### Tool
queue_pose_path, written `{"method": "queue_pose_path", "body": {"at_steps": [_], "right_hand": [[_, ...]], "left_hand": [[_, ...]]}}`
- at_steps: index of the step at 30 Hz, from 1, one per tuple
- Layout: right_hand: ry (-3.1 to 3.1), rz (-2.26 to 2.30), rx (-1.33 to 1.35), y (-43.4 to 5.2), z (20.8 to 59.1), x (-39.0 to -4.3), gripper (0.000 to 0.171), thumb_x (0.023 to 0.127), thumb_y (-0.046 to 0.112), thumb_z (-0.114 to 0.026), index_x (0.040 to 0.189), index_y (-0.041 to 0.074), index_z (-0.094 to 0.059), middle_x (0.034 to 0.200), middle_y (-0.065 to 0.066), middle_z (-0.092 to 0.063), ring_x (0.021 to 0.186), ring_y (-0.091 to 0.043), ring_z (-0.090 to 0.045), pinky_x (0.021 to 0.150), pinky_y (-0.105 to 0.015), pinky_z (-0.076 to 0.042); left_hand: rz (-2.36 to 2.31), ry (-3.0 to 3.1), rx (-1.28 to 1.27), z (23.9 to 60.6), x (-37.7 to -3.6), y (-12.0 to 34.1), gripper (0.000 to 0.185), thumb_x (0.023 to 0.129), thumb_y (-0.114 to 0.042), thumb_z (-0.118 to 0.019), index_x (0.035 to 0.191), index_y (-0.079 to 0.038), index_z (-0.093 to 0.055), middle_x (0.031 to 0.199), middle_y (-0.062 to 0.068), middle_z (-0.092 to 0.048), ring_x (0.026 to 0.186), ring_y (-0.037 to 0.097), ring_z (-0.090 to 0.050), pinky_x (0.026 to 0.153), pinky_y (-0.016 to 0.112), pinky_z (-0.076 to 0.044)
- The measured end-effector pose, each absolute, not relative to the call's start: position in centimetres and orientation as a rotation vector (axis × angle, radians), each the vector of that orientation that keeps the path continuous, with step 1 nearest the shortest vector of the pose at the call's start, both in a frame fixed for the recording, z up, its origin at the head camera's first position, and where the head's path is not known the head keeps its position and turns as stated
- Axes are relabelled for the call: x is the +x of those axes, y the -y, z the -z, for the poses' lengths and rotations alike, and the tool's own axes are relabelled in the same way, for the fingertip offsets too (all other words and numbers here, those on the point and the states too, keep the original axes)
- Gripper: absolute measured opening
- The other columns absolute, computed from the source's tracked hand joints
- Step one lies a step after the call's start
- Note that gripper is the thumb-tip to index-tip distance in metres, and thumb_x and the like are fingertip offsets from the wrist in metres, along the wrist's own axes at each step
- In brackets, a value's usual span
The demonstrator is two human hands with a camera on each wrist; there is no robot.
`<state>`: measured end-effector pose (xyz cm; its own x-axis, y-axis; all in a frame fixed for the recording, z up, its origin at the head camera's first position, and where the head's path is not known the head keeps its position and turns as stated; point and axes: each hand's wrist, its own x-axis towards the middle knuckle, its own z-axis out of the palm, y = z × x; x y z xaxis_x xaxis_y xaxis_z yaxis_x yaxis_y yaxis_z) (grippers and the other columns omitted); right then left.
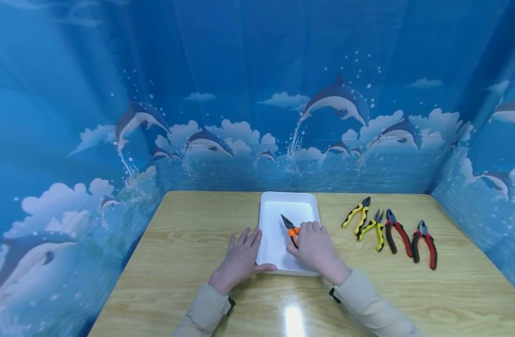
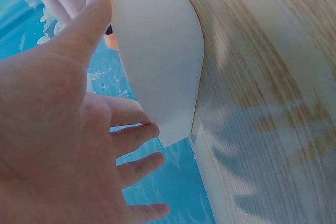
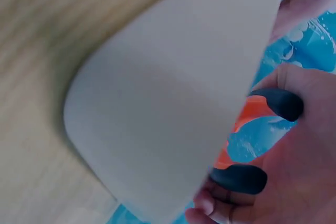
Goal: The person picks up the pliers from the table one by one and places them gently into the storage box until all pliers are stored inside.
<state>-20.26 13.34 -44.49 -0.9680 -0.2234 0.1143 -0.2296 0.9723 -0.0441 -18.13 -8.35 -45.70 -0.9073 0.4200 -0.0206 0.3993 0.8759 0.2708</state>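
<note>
Right hand (image 1: 317, 249) is gripping the orange-and-black needle-nose pliers (image 1: 290, 228), fingers curling round the rubbery handles, thumb side facing the tray floor. The dark pointed metal nose is sticking out beyond the knuckles, angling up-left over the white tray (image 1: 287, 206). The right wrist view is showing the fingers (image 3: 226, 195) wrapping the handles (image 3: 247, 116): smooth orange plastic with black soft-grip ends, pressing against the palm.

Left hand (image 1: 239, 260) is lying flat, fingers straight and slightly spreading, holding nothing. Its fingertips are resting against the tray's left outer wall, thumb running along the near rim. The left wrist view is showing the fingers (image 2: 134, 135) touching the matte white wall (image 2: 157, 51) at its rounded corner.

The tray is a shallow rectangular plastic one with rounded corners and a glossy floor, sitting between the two hands on a pale wood-grain table (image 1: 190, 224) with a shiny laminate surface.

Right of the right hand's knuckles, well apart, four more pliers are lying in a row: two yellow-and-black pairs (image 1: 356, 216) (image 1: 374, 228) and two red-and-black pairs (image 1: 397, 232) (image 1: 425, 243).
</note>
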Motion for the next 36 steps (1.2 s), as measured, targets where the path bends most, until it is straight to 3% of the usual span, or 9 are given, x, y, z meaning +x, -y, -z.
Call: {"method": "queue_pose_path", "body": {"at_steps": [6, 19, 28, 36], "right_hand": [[3.028, -0.061, 0.369, -12.6, 45.5, -20.0, 0.049, 0.088, 0.045, -0.067, 0.092, -0.002, -0.057, 0.078, -0.010, -0.050, 0.073, -0.025, -0.046, 0.065, -0.040, -0.046], [3.009, -0.072, 0.390, -11.6, 46.3, -19.2, 0.045, 0.091, 0.041, -0.071, 0.087, -0.001, -0.054, 0.072, -0.006, -0.042, 0.049, -0.017, -0.044, 0.039, -0.030, -0.039], [3.077, -0.091, 0.416, -11.5, 46.2, -19.0, 0.053, 0.087, 0.047, -0.078, 0.092, -0.001, -0.058, 0.076, -0.007, -0.046, 0.052, -0.017, -0.047, 0.042, -0.032, -0.044], [3.087, -0.101, 0.438, -12.4, 45.7, -18.8, 0.034, 0.094, 0.032, -0.073, 0.096, 0.000, -0.063, 0.078, -0.008, -0.052, 0.059, -0.018, -0.049, 0.049, -0.036, -0.049]], "left_hand": [[-0.383, -2.969, 0.641, 45.7, -18.2, 8.3, 0.103, 0.085, -0.069, -0.064, 0.156, 0.000, -0.034, 0.164, 0.016, -0.030, 0.151, 0.041, -0.026, 0.119, 0.069, -0.021], [-0.367, -2.964, 0.624, 45.4, -18.1, 8.1, 0.104, 0.085, -0.070, -0.063, 0.156, -0.001, -0.034, 0.164, 0.016, -0.030, 0.151, 0.040, -0.025, 0.119, 0.069, -0.020], [-0.377, -2.966, 0.637, 45.3, -18.1, 8.2, 0.103, 0.085, -0.069, -0.063, 0.157, 0.000, -0.033, 0.164, 0.017, -0.029, 0.151, 0.041, -0.025, 0.119, 0.069, -0.020], [-0.388, -2.957, 0.624, 45.5, -18.1, 8.2, 0.104, 0.086, -0.069, -0.063, 0.157, -0.001, -0.032, 0.164, 0.017, -0.029, 0.151, 0.041, -0.024, 0.120, 0.069, -0.019]]}}
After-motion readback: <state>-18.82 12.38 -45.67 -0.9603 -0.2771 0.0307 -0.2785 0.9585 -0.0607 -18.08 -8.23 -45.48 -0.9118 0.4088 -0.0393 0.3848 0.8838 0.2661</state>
